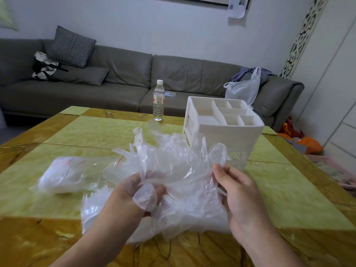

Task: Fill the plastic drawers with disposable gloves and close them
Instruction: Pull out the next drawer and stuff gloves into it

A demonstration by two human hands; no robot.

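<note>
A crumpled bunch of clear disposable gloves point(173, 160) is lifted over the yellow-green table point(96, 132). My left hand point(133, 193) grips the bunch from the left, partly veiled by the plastic. My right hand point(238, 191) pinches its right edge between thumb and fingers. More gloves point(96, 209) lie on the table under my hands. Behind the bunch stands the white plastic drawer unit point(240, 135), its top tray split into several compartments; its drawer fronts are mostly hidden by the gloves. A clear zip bag point(67, 174) holding more gloves lies to the left.
A water bottle point(158, 100) stands at the table's far edge. Beyond it runs a grey sofa point(115, 74) with cushions and a white plastic bag point(244, 89). Orange bags point(308, 145) lie on the floor at the right.
</note>
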